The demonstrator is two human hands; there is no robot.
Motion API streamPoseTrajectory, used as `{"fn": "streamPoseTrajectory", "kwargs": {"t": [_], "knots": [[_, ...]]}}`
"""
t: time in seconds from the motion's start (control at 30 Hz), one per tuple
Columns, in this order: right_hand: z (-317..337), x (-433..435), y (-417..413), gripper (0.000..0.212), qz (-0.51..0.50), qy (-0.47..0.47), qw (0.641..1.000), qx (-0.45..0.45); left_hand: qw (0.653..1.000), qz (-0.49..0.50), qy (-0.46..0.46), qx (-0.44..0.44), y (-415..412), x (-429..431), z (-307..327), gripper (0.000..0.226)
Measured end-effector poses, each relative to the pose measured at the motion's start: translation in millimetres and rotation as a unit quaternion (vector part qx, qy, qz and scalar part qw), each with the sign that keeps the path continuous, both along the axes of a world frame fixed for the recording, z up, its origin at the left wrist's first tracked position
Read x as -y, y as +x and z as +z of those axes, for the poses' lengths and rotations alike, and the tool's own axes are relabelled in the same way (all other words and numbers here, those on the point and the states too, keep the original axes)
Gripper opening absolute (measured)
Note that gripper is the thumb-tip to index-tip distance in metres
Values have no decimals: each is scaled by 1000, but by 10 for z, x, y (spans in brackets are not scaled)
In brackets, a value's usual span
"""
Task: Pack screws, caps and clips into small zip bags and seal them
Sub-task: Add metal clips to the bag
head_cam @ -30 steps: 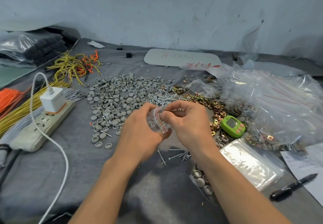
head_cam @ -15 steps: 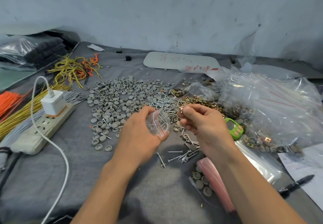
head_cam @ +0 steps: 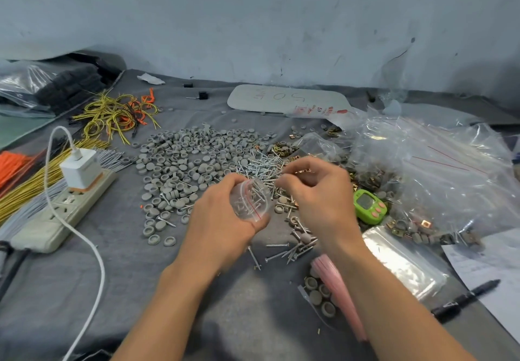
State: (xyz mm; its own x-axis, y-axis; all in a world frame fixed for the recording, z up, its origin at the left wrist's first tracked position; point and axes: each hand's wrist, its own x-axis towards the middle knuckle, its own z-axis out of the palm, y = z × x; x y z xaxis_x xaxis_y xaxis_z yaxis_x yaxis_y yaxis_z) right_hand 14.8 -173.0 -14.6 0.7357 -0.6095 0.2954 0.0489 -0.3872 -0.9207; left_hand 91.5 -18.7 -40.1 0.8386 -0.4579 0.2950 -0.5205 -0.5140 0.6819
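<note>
My left hand (head_cam: 225, 220) grips a small clear zip bag (head_cam: 249, 201) with a red seal line; several screws lie inside it and its mouth faces right. My right hand (head_cam: 318, 191) hovers just right of the bag's mouth, its fingertips pinched together on something small, blurred, possibly a brass clip. Behind the hands lie a pile of silver screws (head_cam: 261, 165), a wide spread of grey caps (head_cam: 183, 163) and brass clips (head_cam: 365, 177). More loose screws (head_cam: 289, 251) sit in front of my right wrist.
A power strip (head_cam: 56, 214) with a white charger (head_cam: 80, 170) and cable lies at the left, beside wire bundles (head_cam: 31, 183). A green timer (head_cam: 368, 207), large crumpled plastic bags (head_cam: 427, 169), a stack of flat zip bags (head_cam: 405, 262), a pen (head_cam: 464, 300) and filled small bags (head_cam: 329, 296) lie at the right.
My right hand left the bag, lifted toward the clip and screw piles, and is now back near the bag's mouth with its fingertips pinched. My left hand kept hold of the bag.
</note>
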Motion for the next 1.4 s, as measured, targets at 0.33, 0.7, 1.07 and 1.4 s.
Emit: {"fn": "streamPoseTrajectory", "kwargs": {"t": [0.33,0.7,1.07,1.4], "knots": [[-23,612,-341,23,-62,-240,910,-331,1000,3,-1,0,3,-13,32,55],[-171,488,-400,22,-40,-323,874,-362,1000,0,22,-6,-24,14,30,56],[-230,519,-353,18,6,-84,970,-228,999,-1,32,-10,-36,26,38,58],[-197,396,-240,17,81,112,982,-129,990,8,48,135,-116,99,-20,83]]}}
